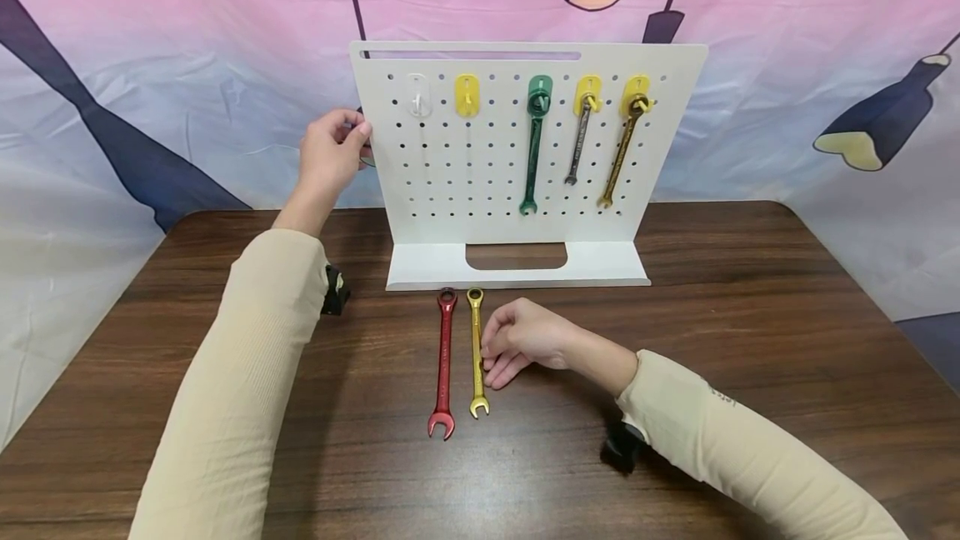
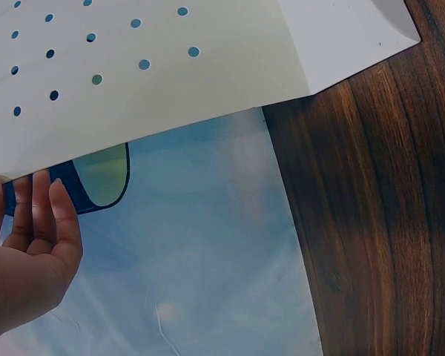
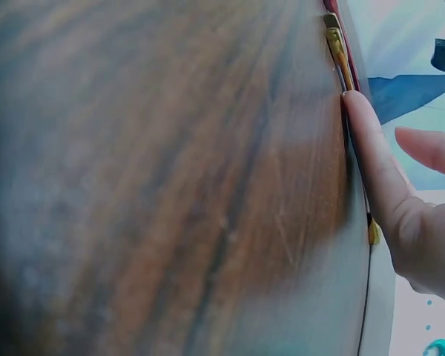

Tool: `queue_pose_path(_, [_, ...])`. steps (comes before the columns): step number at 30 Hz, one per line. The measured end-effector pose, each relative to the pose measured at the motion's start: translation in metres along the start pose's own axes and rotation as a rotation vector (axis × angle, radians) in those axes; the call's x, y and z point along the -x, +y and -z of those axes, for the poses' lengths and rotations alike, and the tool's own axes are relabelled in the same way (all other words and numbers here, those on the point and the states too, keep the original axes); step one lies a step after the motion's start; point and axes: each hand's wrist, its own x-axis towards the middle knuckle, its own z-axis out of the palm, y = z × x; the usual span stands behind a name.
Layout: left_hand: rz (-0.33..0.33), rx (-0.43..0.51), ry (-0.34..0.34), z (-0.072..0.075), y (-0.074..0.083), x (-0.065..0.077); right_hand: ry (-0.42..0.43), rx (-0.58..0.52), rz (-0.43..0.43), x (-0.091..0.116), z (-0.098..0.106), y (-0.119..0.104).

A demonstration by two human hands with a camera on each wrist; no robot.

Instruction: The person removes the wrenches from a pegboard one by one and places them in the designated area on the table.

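Observation:
At the left edge of a white pegboard (image 1: 442,229), my left hand (image 1: 330,155) holds the panel, thumb in front and fingers partly hidden behind it. My right hand (image 1: 528,336) is low over the table, its fingertips at the right side of a yellow-gold combination wrench (image 1: 477,348). In the right wrist view, an extended finger meets the wrench's shaft near its open end. A red combination wrench (image 1: 445,357) lies parallel on its left. Both have ring ends toward the board and open ends toward me.
On the board hang a green wrench (image 1: 533,157), a short silver wrench (image 1: 579,144) and a bronze wrench (image 1: 621,157). A white hook (image 1: 418,97) and a yellow hook (image 1: 467,97) carry nothing. Dark wood table (image 1: 750,315); patterned cloth (image 1: 225,107) behind.

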Motion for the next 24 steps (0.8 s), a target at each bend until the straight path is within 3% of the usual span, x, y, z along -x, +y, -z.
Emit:
queue_pose_path(11, [0.001,-0.005,-0.002,0.000,0.000,0.000,-0.003,-0.008,0.041,0.001,0.005,-0.007])
queue_pose_path(24, [-0.011,-0.005,-0.005,0.000,-0.002,0.000,0.011,0.047,0.139,0.007,0.024,-0.032])
